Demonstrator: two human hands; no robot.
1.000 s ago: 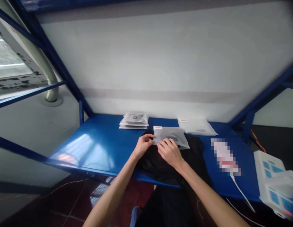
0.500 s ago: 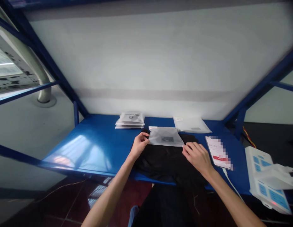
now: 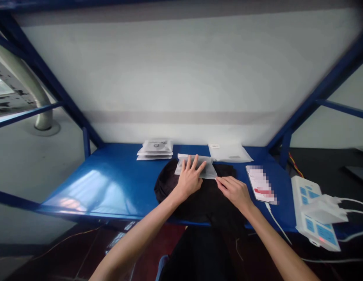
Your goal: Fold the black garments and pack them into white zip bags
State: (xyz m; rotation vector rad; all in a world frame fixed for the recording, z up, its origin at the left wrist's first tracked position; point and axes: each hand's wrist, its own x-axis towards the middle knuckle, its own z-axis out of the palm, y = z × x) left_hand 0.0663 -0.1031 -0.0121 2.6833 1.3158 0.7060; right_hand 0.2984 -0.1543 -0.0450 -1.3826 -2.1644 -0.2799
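Note:
A frosted plastic zip bag [image 3: 210, 168] lies over a black cloth [image 3: 204, 203] in front of me. My left hand [image 3: 190, 175] rests on top of the bag with its fingers spread. At the bag's near right corner, my right hand [image 3: 234, 191] pinches the edge between thumb and fingers. The black cloth looks like a folded garment; my wrists and the bag cover parts of it. Behind the bag, to the right, lies a flat stack of similar frosted bags [image 3: 230, 153].
A small pile of filled white packets [image 3: 155, 150] sits at the back left of the blue table [image 3: 117, 168]. On the right are a phone [image 3: 261, 184] with a white cable and a power strip [image 3: 314, 212] with plugged-in chargers. Blue frame bars [image 3: 313, 91] rise at both sides.
My left hand has let go of the bag's left edge and moved right, onto its top, fingers spread. The right hand keeps its pinch on the corner. The view has shifted slightly.

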